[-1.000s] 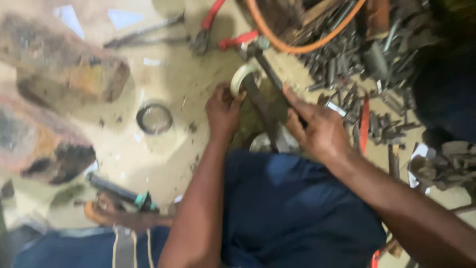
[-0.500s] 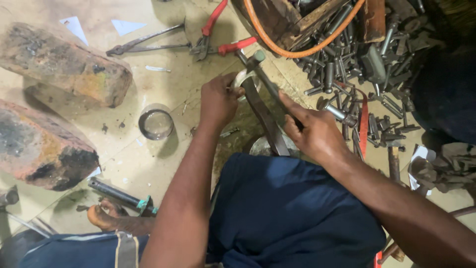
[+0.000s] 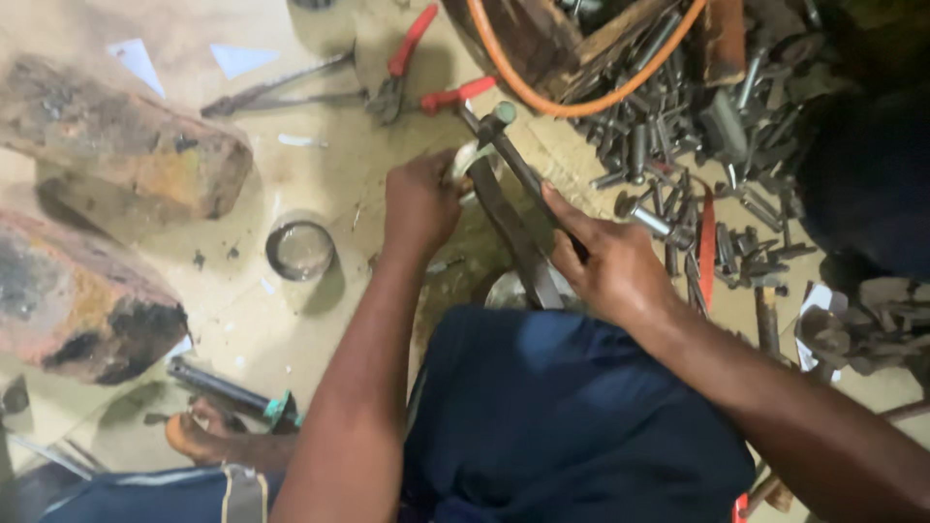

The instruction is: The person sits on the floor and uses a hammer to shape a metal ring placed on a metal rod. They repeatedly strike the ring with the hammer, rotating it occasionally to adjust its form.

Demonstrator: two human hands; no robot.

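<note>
My left hand (image 3: 418, 201) grips a pale ring-shaped metal part (image 3: 467, 160) on the floor in front of my knee. A dark flat metal bar (image 3: 513, 237) runs from under that hand down toward my lap. My right hand (image 3: 603, 260) is closed on a long metal rod tool (image 3: 509, 155) whose rounded head points up and left, crossing right beside the ring. Both hands work close together above my blue-clad leg (image 3: 572, 416).
Two big rusty blocks (image 3: 126, 145) (image 3: 82, 300) lie at the left. A small round tin (image 3: 299, 249) stands on the floor. Red-handled pliers (image 3: 407, 58), an orange hose (image 3: 581, 97) and a heap of bolts (image 3: 697, 126) fill the top and right. My bare foot (image 3: 208, 441) lies lower left.
The view has shifted a little, so the blocks and tin sit further right and down. My hands stay on the ring and rod, which have turned slightly.
</note>
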